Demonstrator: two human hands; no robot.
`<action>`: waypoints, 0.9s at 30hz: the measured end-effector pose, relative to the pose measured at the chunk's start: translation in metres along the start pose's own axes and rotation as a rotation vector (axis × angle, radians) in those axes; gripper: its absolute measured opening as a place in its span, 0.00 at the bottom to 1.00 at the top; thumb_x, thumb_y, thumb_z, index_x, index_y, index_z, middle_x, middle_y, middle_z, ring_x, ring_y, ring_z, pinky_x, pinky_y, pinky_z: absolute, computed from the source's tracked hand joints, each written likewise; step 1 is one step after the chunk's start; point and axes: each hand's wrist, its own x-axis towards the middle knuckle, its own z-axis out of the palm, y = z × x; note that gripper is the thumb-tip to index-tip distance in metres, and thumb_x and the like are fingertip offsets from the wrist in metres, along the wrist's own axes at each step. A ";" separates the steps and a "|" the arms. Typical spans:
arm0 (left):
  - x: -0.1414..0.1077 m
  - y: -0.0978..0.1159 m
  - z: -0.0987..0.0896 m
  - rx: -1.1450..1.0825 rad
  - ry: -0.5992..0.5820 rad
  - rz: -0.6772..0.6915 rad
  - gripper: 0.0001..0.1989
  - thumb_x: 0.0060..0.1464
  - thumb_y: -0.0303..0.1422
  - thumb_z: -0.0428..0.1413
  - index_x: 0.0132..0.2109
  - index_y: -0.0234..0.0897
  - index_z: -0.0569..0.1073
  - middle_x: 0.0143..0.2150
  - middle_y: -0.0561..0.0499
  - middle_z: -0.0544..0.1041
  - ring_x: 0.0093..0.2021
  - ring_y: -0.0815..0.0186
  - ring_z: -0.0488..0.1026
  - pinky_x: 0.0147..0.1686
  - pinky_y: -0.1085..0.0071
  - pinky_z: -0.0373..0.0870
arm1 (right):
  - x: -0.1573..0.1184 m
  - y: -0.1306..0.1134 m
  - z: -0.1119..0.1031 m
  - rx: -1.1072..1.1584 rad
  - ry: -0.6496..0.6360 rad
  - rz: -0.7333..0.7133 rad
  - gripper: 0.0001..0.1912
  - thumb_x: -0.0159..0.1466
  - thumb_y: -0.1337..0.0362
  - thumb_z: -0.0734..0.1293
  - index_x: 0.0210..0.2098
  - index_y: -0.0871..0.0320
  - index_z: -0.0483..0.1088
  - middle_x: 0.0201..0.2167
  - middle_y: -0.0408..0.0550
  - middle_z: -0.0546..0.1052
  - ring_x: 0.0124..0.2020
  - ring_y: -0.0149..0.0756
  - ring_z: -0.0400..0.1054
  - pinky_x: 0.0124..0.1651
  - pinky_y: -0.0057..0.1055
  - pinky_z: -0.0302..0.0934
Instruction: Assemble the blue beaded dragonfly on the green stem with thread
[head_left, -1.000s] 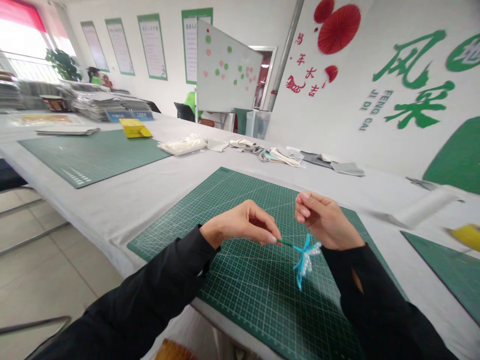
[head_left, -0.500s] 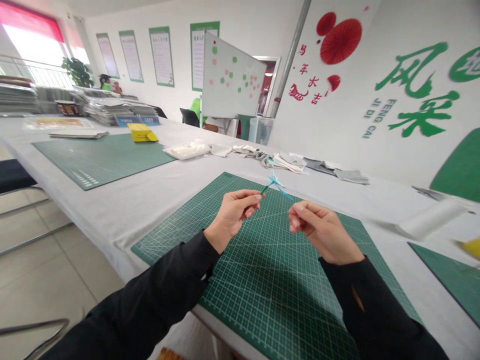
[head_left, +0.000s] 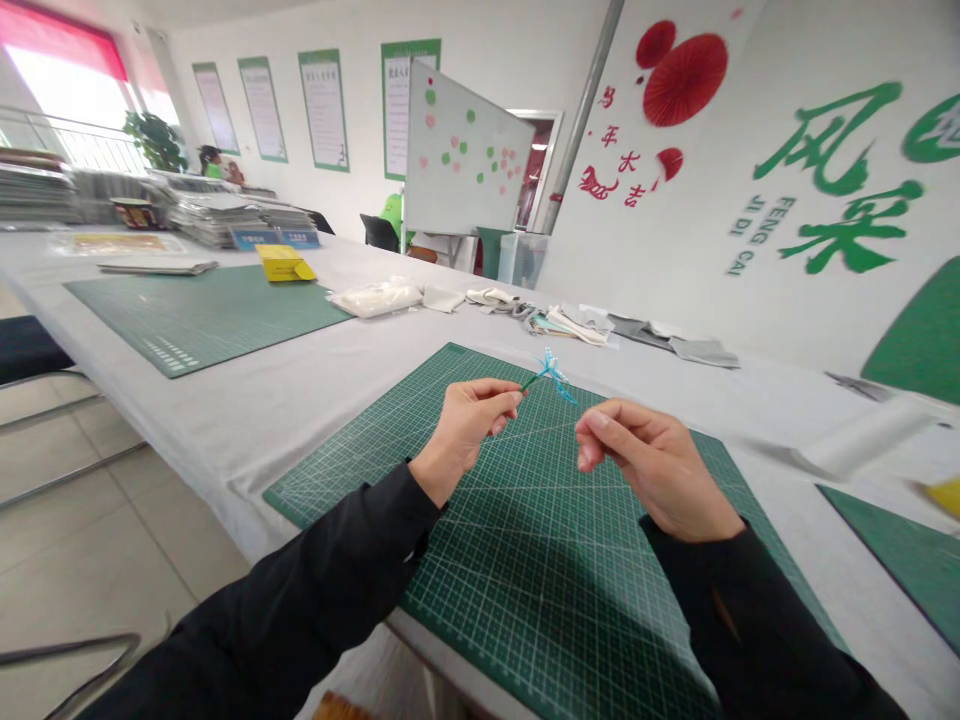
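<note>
My left hand (head_left: 472,425) pinches the green stem of a small blue artificial flower (head_left: 551,370) between thumb and fingertips. The flower has thin blue petals or strands and small white tips. Its head points up and right, and one blue strand droops toward my right hand (head_left: 645,455). The thumb and index finger of that hand are pressed together a short way right of the flower. Whether they hold a fine thread is too small to tell. Both hands are above a green cutting mat (head_left: 525,570) with a white grid.
Past the mat lie a clear plastic bag (head_left: 379,298) and scraps of cloth (head_left: 574,323). A second green mat (head_left: 202,315) with a yellow box (head_left: 285,264) is on the left. At right are scissors (head_left: 859,386), a white roll (head_left: 870,440) and another mat (head_left: 900,560).
The blue strand that stretched out toward my right hand now hangs lower and more bunched near the flower head. My right hand has shifted slightly; my left hand stays nearly still.
</note>
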 end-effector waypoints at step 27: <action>-0.008 0.008 -0.008 0.788 -0.793 0.007 0.08 0.44 0.26 0.57 0.33 0.31 0.80 0.28 0.48 0.79 0.27 0.69 0.71 0.30 0.75 0.65 | 0.001 0.003 -0.019 -0.015 -0.022 0.071 0.13 0.60 0.55 0.66 0.32 0.60 0.73 0.24 0.46 0.77 0.15 0.22 0.47 0.19 0.27 0.39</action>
